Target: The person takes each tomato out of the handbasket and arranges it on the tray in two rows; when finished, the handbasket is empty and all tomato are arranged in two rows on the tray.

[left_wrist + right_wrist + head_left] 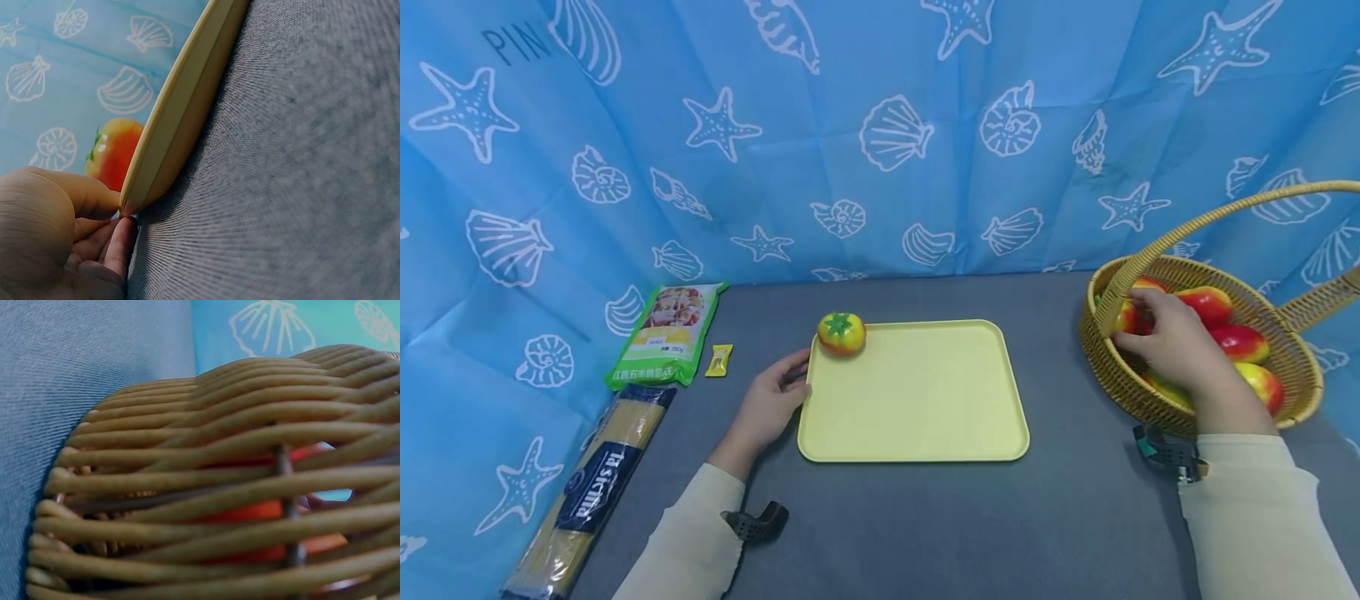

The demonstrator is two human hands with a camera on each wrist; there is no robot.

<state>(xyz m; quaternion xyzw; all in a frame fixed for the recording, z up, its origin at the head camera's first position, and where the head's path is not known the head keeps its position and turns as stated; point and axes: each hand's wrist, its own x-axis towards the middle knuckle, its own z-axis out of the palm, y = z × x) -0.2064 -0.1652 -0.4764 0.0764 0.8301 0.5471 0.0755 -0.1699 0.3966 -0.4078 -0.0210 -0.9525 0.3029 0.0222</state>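
Note:
My left hand (771, 404) is at the left edge of the yellow tray (917, 400), pinching its rim between thumb and fingers (119, 250). A red and yellow tomato (842, 333) with a green leafy top sits in the tray's far left corner. My right hand (1176, 342) reaches into the wicker basket (1112, 387) on the right, thumb and fingers curled round a red and yellow fruit (1126, 318) that they partly cover. In the right wrist view the basket's woven wall (187, 531) hides most of the hand.
More red and yellow fruits (1240, 342) lie in the basket, under its tall arched handle (1217, 218). At the left are a green food packet (666, 333), a small yellow packet (718, 360) and a bag of spaghetti (591, 492). A blue shell-print curtain (850, 125) hangs behind.

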